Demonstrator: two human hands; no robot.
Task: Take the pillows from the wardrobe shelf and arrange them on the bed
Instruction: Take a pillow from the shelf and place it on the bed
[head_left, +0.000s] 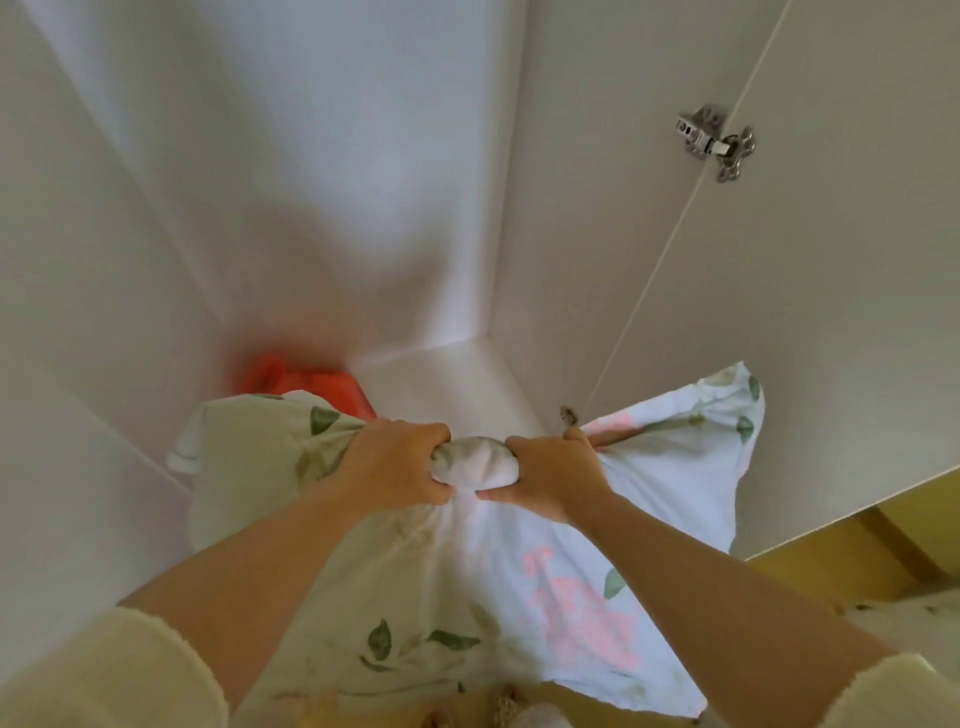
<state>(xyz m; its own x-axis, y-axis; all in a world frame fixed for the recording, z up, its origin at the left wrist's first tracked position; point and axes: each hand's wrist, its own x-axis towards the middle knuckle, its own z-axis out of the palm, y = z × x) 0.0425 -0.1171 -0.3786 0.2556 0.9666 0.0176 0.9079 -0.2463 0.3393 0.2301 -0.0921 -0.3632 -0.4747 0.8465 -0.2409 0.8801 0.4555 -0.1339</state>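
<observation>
A white pillow (467, 582) printed with green leaves and pink flowers hangs half out of the wardrobe, over the front edge of the shelf (452, 379). My left hand (395, 462) and my right hand (550, 478) both grip the bunched fabric at its middle, side by side, with a wad of cloth bulging between them. The pillow's corners spread out to the left and right of my hands. An orange-red item (306, 387) lies on the shelf behind the pillow, partly hidden by it.
White wardrobe walls rise on the left and at the back. The open wardrobe door (779, 312) stands to the right, with a metal hinge (714, 140) high up. A yellowish floor (883, 540) shows below the door at lower right.
</observation>
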